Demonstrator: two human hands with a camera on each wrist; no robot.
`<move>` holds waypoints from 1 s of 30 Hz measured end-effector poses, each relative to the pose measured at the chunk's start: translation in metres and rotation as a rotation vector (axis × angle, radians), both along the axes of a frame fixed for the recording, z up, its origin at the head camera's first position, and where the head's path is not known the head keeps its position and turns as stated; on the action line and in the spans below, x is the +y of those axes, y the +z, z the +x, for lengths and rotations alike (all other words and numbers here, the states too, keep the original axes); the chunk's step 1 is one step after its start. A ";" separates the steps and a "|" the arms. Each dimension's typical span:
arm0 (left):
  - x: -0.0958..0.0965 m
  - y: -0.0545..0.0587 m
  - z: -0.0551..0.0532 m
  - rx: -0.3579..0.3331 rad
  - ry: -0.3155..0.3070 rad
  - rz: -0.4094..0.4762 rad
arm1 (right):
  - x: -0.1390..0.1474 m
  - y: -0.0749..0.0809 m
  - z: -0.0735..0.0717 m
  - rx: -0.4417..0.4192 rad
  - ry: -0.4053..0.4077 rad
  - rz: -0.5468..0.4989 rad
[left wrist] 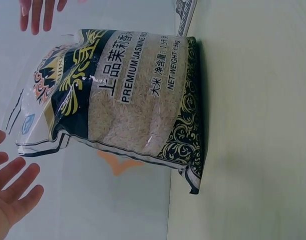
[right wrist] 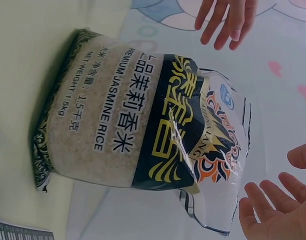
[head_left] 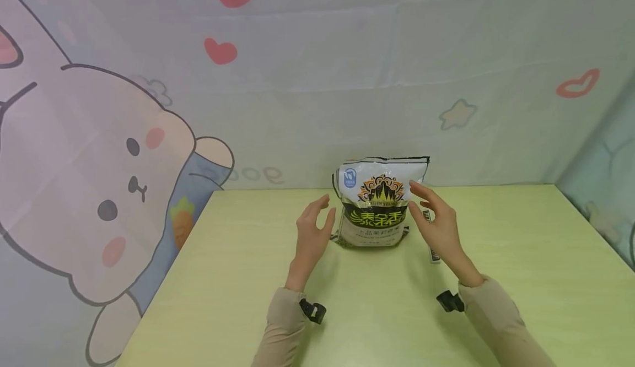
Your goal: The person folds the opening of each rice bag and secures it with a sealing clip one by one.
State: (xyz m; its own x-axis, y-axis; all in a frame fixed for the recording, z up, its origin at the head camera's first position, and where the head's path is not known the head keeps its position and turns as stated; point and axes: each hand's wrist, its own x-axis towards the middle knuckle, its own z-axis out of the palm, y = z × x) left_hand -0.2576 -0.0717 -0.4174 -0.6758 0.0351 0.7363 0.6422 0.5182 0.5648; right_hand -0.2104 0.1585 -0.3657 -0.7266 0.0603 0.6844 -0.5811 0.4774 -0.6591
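Note:
A bag of jasmine rice (head_left: 374, 204) stands upright on the table, with a white top, a dark band and a clear lower part showing the grains. To its left is my left hand (head_left: 311, 232), fingers loosely bent and apart from the bag in the head view. My right hand (head_left: 439, 224) is at the bag's right side and overlaps its edge in the head view. In the right wrist view the right hand's fingers (right wrist: 265, 200) lie close to the bag's top edge; contact cannot be told. Neither hand holds anything.
A narrow box or strip with a black-and-white pattern (head_left: 434, 254) lies on the table (head_left: 238, 279) right of the bag, partly hidden by the right hand. Behind the table hangs a cloth backdrop (head_left: 317, 108) with a cartoon rabbit and hearts.

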 end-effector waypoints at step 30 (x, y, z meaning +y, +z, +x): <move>0.017 -0.004 -0.011 -0.174 -0.072 0.150 | -0.018 0.007 -0.050 0.083 0.054 0.065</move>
